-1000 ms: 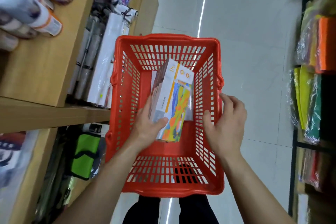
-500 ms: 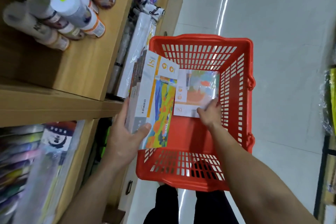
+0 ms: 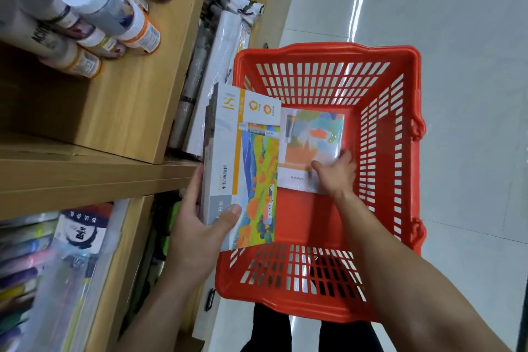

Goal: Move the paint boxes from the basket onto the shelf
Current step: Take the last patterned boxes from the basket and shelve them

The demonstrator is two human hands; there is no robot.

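Observation:
A red plastic basket (image 3: pixel 391 128) sits low in front of me beside a wooden shelf (image 3: pixel 128 111). My left hand (image 3: pixel 197 226) grips a stack of white paint boxes with a colourful landscape print (image 3: pixel 251 168), held over the basket's left rim, close to the shelf edge. Another paint box with pastel artwork (image 3: pixel 311 137) lies flat on the basket floor. My right hand (image 3: pixel 335 173) is down inside the basket, fingers on that box's near right corner; whether it has gripped the box is unclear.
White-capped paint bottles (image 3: pixel 94 8) lie on the upper left shelf board. Wrapped white rolls and canvases (image 3: pixel 217 71) fill the shelf below, beside the basket. Packaged goods (image 3: pixel 43 266) sit on the lower left shelf. Glossy tiled floor (image 3: pixel 471 37) stretches to the right.
My left hand has lifted the stack of boxes out of the basket and carried it left toward the shelf. My right hand has left the basket rim and reached down onto the box inside.

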